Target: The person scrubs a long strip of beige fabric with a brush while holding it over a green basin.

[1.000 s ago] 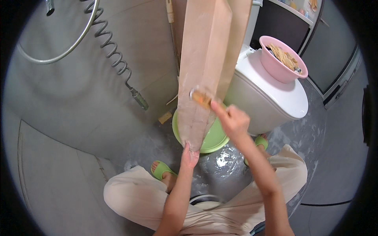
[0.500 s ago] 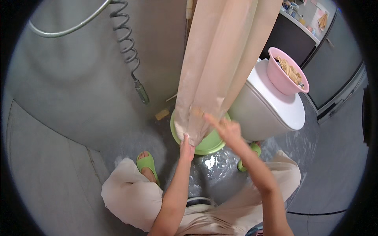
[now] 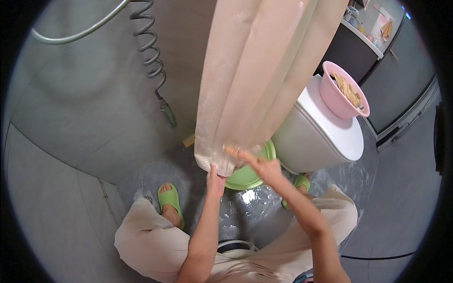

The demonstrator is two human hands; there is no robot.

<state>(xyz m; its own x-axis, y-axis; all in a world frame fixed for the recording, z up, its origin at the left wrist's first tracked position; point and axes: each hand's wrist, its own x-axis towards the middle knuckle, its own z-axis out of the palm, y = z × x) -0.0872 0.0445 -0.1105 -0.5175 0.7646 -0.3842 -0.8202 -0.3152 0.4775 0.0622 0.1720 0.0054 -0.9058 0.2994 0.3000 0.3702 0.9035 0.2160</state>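
Left hand (image 3: 215, 183) pinches the bottom edge of the pale cloth (image 3: 250, 80), thumb on top and fingers tucked underneath, as far as I can tell from my end. The right hand (image 3: 268, 170) is closed around a light-brown tool (image 3: 232, 151), its tip against or just over the cloth; blur stops me telling whether they touch. From the far side the cloth hangs in long folds to its near end, partly over the green basin (image 3: 247, 185) and left of the white toilet (image 3: 306, 134). I judge it soft and limp, ready to bend at every fold, with little risk of breaking. Its faint sheen makes me think it is wet, so I'd expect a dragging weight and a slick surface. I would take hold at the lower hem, bunching a fold between thumb and fingers rather than pressing on a flat stretch, and mind the wet-looking floor (image 3: 252, 211).
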